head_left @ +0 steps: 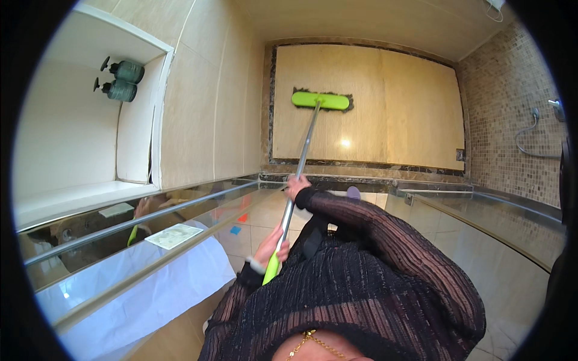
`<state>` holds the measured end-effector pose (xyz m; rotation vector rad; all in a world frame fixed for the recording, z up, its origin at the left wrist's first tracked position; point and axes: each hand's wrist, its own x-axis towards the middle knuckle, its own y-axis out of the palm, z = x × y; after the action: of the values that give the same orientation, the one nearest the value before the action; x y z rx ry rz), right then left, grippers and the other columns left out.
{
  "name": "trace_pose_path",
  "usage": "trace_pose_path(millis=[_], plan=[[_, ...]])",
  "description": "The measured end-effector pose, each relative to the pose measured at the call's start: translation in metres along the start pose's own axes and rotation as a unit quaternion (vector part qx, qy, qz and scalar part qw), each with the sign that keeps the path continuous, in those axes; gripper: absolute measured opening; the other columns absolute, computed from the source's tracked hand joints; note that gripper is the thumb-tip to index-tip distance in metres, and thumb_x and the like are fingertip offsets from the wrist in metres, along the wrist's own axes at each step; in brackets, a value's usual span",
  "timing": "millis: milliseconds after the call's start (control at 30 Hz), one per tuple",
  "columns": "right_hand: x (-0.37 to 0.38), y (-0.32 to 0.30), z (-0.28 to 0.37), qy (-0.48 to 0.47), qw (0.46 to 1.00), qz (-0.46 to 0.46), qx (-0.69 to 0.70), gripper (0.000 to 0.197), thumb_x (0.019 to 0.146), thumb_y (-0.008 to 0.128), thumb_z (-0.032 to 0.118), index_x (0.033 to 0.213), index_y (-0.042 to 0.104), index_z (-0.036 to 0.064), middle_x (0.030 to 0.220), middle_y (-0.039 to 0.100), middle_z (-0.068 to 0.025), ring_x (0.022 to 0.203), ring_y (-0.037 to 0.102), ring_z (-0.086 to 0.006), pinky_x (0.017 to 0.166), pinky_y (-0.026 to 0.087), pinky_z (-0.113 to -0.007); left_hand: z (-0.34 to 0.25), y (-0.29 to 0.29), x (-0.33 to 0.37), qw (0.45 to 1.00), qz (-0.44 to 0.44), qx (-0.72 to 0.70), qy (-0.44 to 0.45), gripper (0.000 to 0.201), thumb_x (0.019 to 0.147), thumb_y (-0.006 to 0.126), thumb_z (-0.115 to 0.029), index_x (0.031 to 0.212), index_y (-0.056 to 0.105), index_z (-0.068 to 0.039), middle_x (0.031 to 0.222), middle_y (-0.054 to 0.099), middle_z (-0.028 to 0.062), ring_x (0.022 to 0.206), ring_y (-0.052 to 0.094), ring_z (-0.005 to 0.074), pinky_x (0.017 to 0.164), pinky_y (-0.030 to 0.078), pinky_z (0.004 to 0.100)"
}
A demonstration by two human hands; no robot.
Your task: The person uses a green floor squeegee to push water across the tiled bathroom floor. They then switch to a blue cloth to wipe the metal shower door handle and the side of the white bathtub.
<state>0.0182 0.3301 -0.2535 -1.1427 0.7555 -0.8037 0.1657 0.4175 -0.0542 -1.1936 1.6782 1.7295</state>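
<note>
Both my hands grip one long mop (308, 141) with a silver pole. My left hand (271, 246) is closed round the lower part, just above its lime-green handle end (272, 269). Further up the pole, my right hand (295, 187) is wrapped around it near the shower threshold. At the far end, the flat lime-green mop head (321, 100) with dark grey fringe rests on the beige ribbed shower floor (361, 132), left of its middle. My fingers partly hide the pole.
Glass panels (481, 222) stand to either side of the opening, with a metal rail (144, 218) on the left. Two dark green pump bottles (123, 81) sit in a white wall niche (72, 132). A shower hose (525, 141) hangs on the right mosaic wall. A dark stone threshold (337, 179) crosses the opening.
</note>
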Motion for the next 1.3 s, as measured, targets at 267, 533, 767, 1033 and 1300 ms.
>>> trace_pose_path(millis=[267, 533, 767, 1033, 1300], plan=[[-0.036, 0.004, 0.091, -0.197, 0.977, 0.064, 0.057, 0.01, 0.07, 0.054, 0.023, 0.06, 0.057, 0.0213, 0.061, 0.053, 0.0047, 0.073, 0.055, -0.013, 0.09, 0.031, -0.051, 0.073, -0.053, -0.052, 0.915, -0.081, 0.347, 0.189, 0.048, 0.096, 0.034, -0.028, 0.14, 0.018, -0.017, 0.107, 0.046, 0.0077, 0.07, 0.048, 0.0093, 0.064, 0.04, 0.019], [0.052, -0.005, -0.07, -0.054, 0.992, -0.106, -0.036, 0.011, 0.079, 0.049, 0.027, 0.077, 0.058, 0.0197, 0.079, 0.05, 0.0, 0.087, 0.05, -0.018, 0.076, 0.038, -0.044, -0.032, 0.027, 0.067, 0.993, -0.006, 0.016, 0.121, 0.041, 0.094, 0.035, -0.033, 0.134, 0.025, -0.031, 0.06, 0.041, -0.0002, 0.039, 0.036, 0.0078, 0.034, 0.031, 0.0215], [0.099, -0.074, -0.129, 0.113, 0.979, -0.168, 0.034, 0.013, 0.078, 0.05, 0.022, 0.082, 0.062, 0.0164, 0.096, 0.052, -0.0046, 0.108, 0.042, -0.02, 0.075, 0.039, -0.042, -0.142, 0.075, 0.161, 0.984, 0.029, -0.025, 0.174, 0.02, 0.094, 0.037, -0.036, 0.096, 0.043, -0.017, 0.067, 0.043, 0.0001, 0.046, 0.035, 0.006, 0.04, 0.031, 0.0205], [0.039, -0.046, -0.017, -0.101, 0.991, 0.049, 0.069, 0.015, 0.077, 0.051, 0.022, 0.075, 0.065, 0.0212, 0.083, 0.058, 0.0015, 0.097, 0.049, -0.0155, 0.089, 0.031, -0.054, -0.004, 0.004, 0.036, 0.994, 0.04, -0.089, 0.052, 0.043, 0.093, 0.032, -0.045, 0.07, 0.04, -0.01, 0.049, 0.034, -0.0022, 0.039, 0.033, 0.009, 0.036, 0.029, 0.0214], [-0.029, -0.012, 0.045, -0.276, 0.942, 0.135, 0.136, 0.021, 0.057, 0.071, 0.031, 0.067, 0.058, 0.0184, 0.076, 0.058, 0.0022, 0.088, 0.053, -0.0194, 0.08, 0.039, -0.04, 0.11, 0.004, -0.098, 0.973, -0.182, 0.105, 0.091, 0.05, 0.096, 0.032, -0.032, 0.133, 0.026, 0.001, 0.13, 0.036, 0.0082, 0.118, 0.035, 0.0124, 0.096, 0.029, 0.024]])
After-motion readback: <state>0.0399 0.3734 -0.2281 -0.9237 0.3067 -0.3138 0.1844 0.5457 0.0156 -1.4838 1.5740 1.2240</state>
